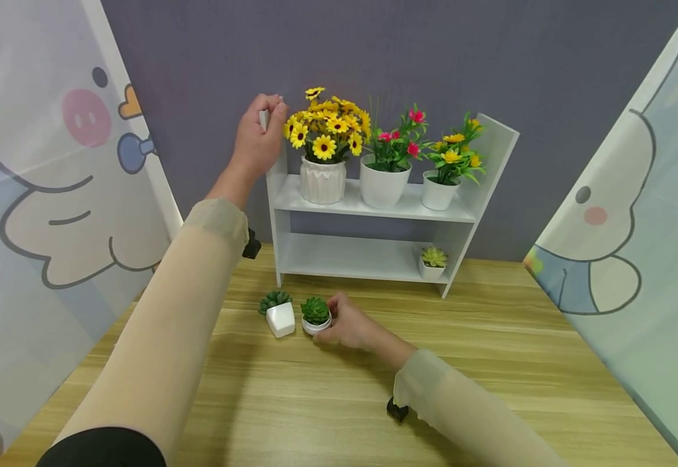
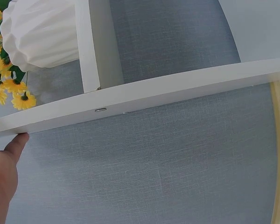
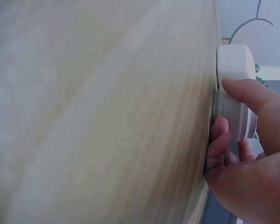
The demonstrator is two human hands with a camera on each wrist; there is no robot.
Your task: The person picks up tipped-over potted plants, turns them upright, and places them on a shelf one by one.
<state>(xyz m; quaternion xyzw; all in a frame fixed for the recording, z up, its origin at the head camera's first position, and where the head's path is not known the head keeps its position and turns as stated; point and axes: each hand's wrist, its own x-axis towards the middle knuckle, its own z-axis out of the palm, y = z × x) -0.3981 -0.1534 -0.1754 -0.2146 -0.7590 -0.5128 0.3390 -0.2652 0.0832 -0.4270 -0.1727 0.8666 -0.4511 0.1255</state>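
My left hand (image 1: 261, 133) grips the top of the left side panel of a white two-tier shelf (image 1: 368, 269). In the left wrist view its fingers touch the panel's edge (image 2: 144, 95). Down on the wooden table, my right hand (image 1: 350, 324) holds a small round white pot with a green succulent (image 1: 315, 311), thumb and fingers around its sides. The right wrist view shows the pot (image 3: 231, 109) low at the tabletop. Left of it, a white angular pot with a dark green succulent (image 1: 281, 320) lies tilted on the table.
On the upper shelf stand a ribbed pot of yellow flowers (image 1: 323, 181), a pot of pink flowers (image 1: 384, 185) and a smaller pot of yellow-orange flowers (image 1: 439, 191). A pale green succulent (image 1: 433, 263) sits at the lower shelf's right end. A grey wall (image 1: 549, 78) rises behind.
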